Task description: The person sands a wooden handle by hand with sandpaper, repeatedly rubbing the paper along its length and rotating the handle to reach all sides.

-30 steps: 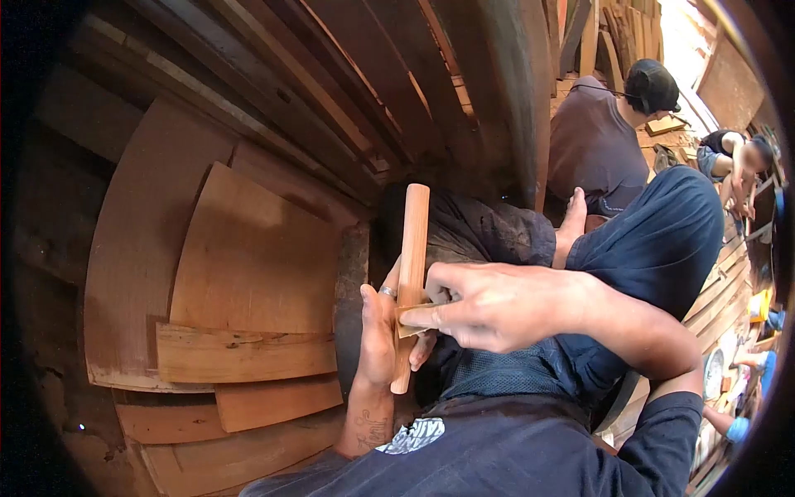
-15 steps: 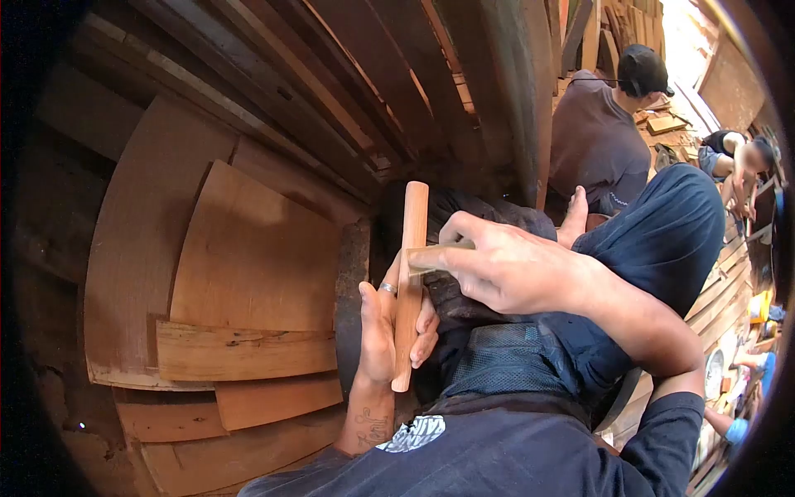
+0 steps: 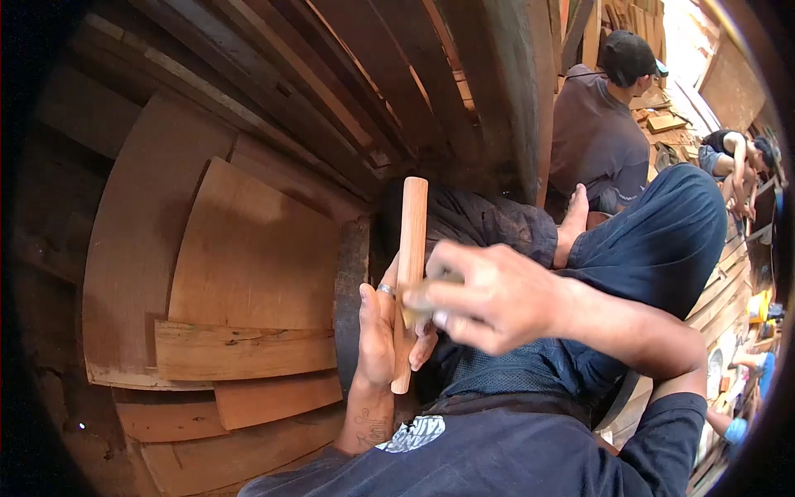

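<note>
A smooth, round wooden rod [image 3: 413,215] lies lengthwise across my left hand [image 3: 378,335]. The fingers curl under and around it, while the thumb stands away on the near side. My right hand [image 3: 501,302] pinches a small tan piece of sandpaper [image 3: 420,300], blurred by motion, against the rod's middle. Part of the sandpaper is hidden by my fingers. The rod's upper end and its lower end both stick out past my hands, above my lap.
Flat wooden boards [image 3: 248,257] lean in layers on the left. Dark planks [image 3: 331,91] stand ahead. A person in a dark shirt and cap [image 3: 596,124] sits close by; another person [image 3: 733,157] bends over farther right. My bent knee [image 3: 662,215] is at the right.
My right hand has slid down along the rod, toward me, with the sandpaper. My left hand and the rod stay almost in place. The seated person's head has shifted slightly.
</note>
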`<control>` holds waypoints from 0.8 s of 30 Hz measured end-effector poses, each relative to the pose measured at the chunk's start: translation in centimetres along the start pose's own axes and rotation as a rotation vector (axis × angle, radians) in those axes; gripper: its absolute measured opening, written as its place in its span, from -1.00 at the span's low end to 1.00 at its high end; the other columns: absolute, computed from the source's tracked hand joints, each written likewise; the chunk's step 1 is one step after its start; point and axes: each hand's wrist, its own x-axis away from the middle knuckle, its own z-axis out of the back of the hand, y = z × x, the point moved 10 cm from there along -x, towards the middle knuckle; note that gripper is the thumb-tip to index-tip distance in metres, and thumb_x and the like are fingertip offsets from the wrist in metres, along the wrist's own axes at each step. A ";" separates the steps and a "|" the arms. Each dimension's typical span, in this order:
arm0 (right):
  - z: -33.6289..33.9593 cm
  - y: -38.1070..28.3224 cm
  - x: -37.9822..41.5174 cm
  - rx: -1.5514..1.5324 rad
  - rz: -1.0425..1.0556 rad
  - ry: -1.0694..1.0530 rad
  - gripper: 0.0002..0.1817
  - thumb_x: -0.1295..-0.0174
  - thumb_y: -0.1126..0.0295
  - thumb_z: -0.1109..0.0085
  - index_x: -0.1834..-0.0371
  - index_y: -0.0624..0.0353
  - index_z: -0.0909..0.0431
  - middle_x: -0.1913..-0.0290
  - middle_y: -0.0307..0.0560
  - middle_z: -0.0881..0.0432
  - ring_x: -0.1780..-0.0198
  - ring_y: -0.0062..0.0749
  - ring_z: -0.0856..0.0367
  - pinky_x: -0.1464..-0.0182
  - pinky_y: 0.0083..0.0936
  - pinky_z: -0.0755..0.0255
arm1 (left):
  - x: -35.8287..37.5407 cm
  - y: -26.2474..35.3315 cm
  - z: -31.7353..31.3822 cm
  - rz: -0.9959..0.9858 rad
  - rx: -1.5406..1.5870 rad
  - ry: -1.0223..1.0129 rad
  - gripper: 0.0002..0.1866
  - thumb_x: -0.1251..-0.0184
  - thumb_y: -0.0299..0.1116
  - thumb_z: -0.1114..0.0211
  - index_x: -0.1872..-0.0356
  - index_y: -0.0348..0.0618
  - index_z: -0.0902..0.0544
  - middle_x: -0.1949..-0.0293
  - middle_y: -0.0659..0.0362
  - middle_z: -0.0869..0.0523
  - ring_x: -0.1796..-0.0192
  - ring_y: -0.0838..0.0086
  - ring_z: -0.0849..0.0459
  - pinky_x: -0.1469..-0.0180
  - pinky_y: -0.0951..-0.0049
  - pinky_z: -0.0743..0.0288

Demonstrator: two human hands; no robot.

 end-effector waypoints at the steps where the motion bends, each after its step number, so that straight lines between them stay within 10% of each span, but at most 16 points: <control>1: -0.8 -0.5 0.2 0.012 0.053 -0.003 -0.63 -0.29 0.25 -0.39 -0.13 0.09 -0.72 0.15 0.05 -0.56 0.31 -0.05 -0.71 0.30 -0.21 -0.64 | 0.0 0.4 0.0 -0.018 -0.090 0.039 0.01 -0.61 0.52 0.34 -0.69 -0.18 -0.10 0.32 0.10 -0.67 0.73 0.64 -0.39 0.77 0.66 -0.32; 18: 2.0 2.3 -0.3 0.324 -0.050 0.260 -0.67 -0.24 0.19 -0.52 0.00 0.05 -0.74 0.20 -0.06 -0.55 0.35 -0.21 -0.72 0.43 -0.35 -0.63 | 0.0 -0.7 -0.7 0.030 -0.031 -0.093 0.00 -0.59 0.53 0.33 -0.69 -0.14 -0.12 0.47 0.20 -0.44 0.73 0.61 -0.35 0.75 0.64 -0.34; 24: -1.1 -0.1 -0.4 0.222 0.002 0.038 -0.79 -0.29 0.18 -0.42 0.19 -0.02 -0.61 0.18 0.00 -0.52 0.39 -0.09 -0.76 0.49 -0.28 -0.66 | -0.2 -0.2 0.2 -0.035 -0.089 -0.075 -0.03 -0.62 0.50 0.35 -0.69 -0.11 -0.12 0.42 0.14 -0.53 0.73 0.59 -0.37 0.73 0.62 -0.38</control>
